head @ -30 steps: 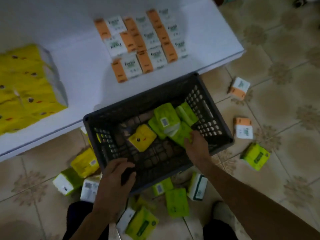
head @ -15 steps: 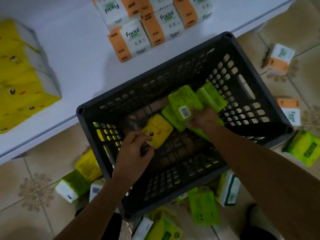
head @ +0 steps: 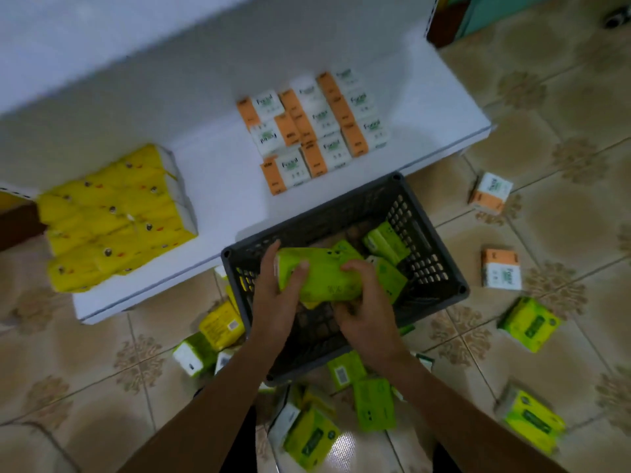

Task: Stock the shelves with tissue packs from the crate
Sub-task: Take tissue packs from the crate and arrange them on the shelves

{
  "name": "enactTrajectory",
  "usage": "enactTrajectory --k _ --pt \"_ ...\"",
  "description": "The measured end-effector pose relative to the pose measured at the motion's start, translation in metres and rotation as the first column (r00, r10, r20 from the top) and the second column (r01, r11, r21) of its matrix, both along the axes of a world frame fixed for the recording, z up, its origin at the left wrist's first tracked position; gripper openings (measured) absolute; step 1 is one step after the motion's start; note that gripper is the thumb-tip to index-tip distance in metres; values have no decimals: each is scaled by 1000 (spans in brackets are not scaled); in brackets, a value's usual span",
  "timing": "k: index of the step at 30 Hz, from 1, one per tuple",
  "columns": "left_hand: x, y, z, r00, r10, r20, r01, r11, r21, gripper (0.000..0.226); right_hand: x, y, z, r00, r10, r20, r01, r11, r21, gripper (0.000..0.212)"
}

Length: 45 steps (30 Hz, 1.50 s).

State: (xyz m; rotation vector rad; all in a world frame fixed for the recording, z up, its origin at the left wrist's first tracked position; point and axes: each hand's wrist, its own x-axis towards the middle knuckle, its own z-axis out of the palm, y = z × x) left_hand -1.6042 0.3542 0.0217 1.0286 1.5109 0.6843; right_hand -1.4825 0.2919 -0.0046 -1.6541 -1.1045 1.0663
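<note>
Left hand (head: 276, 298) and right hand (head: 367, 308) are close together. Each clamps one end of my bundle of green tissue packs (head: 319, 276), fingers curled round it, just above the crate (head: 324, 216). Spare green packs (head: 386, 240) lie in its far right corner. Step: lifting a load out. Next, probably carry it far-left to the white shelf (head: 218, 186), into the gap between the yellow packs (head: 112, 213) and orange packs (head: 317, 131), and set it square.

Glossy beige ceramic floor tiles (head: 563, 107) with brown flower motifs; a teal panel (head: 505, 8) at the floor's far right edge.
</note>
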Motion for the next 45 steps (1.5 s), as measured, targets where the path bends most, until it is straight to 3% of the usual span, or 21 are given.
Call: enactTrajectory --k 3,6,10,14,20,25,28,38,42,45 --pt "0 8 63 999 -24 -31 28 990 135 57 7 16 80 974 -12 -226 16 1000 13 53" --pt "0 15 126 1000 1 -18 4 961 278 58 24 38 153 879 -2 -478 -28 998 -57 65" --pt "0 24 191 998 -60 -1 54 890 453 53 44 52 218 908 198 -369 -209 978 10 75" --pt "-4 35 239 986 -113 -122 163 809 565 60 48 57 269 934 247 -259 -232 969 88 69" --pt "-43 43 303 955 -176 -238 282 787 549 86 27 72 341 954 255 -156 -233 961 147 63" --pt "-98 69 359 950 -115 -290 267 781 564 78 -20 110 383 942 304 -139 -282 946 162 60" --pt "-137 91 379 951 -65 -303 241 770 590 84 -58 141 401 930 353 -105 -330 925 188 60" --pt "-241 116 352 932 168 -322 34 842 539 68 -150 222 392 935 319 157 -344 924 169 71" --pt "-268 98 327 886 165 -432 50 894 444 74 -161 238 381 906 343 249 -386 910 154 74" --pt "-286 89 308 842 106 -528 158 888 431 85 -167 248 374 896 337 289 -390 909 147 73"
